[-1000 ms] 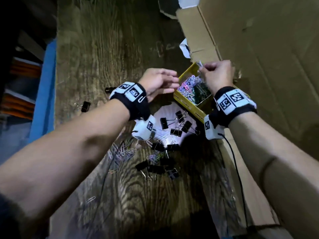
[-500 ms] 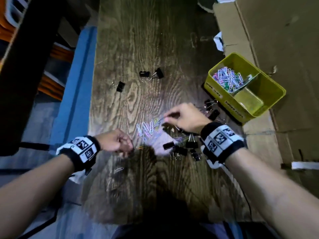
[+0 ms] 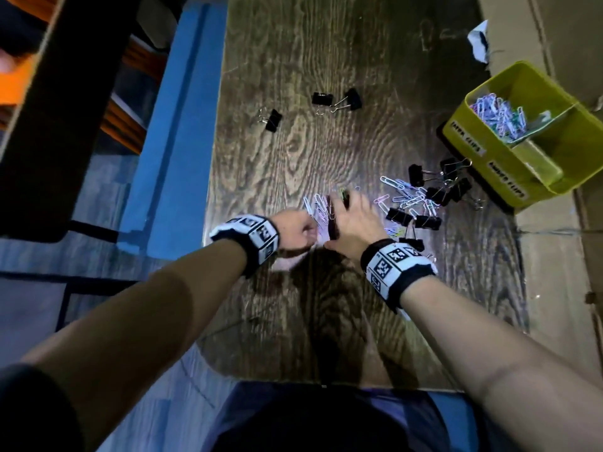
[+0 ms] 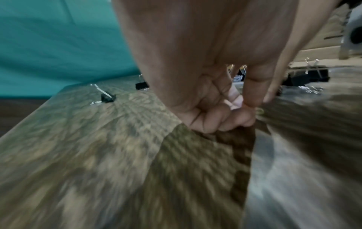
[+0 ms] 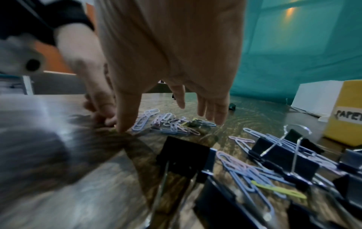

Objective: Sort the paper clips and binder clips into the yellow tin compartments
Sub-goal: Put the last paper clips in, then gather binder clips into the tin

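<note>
The yellow tin [image 3: 473,143] stands at the table's right edge, and its side also shows in the right wrist view [image 5: 344,111]. Coloured paper clips [image 3: 499,115] fill its far compartment. Loose paper clips [image 3: 318,207] [image 5: 168,122] lie under my hands, and more [image 3: 408,197] are mixed with black binder clips [image 3: 437,194] [image 5: 184,153] near the tin. My right hand [image 3: 354,213] [image 5: 177,96] hovers over the pile with straight fingers, its thumb tip on the table. My left hand [image 3: 297,230] [image 4: 215,108] is curled beside it, thumb against index finger. Nothing shows in it.
Three binder clips [image 3: 321,98] [image 3: 354,99] [image 3: 273,119] lie apart farther up the wooden table [image 3: 326,151]. Cardboard [image 3: 554,27] covers the right side and a blue board [image 3: 176,125] runs along the table's left edge. A white box [image 5: 317,96] stands behind the tin.
My right hand has come back from the tin to the clip pile. My left hand has moved right from the table's left edge to sit against the right hand.
</note>
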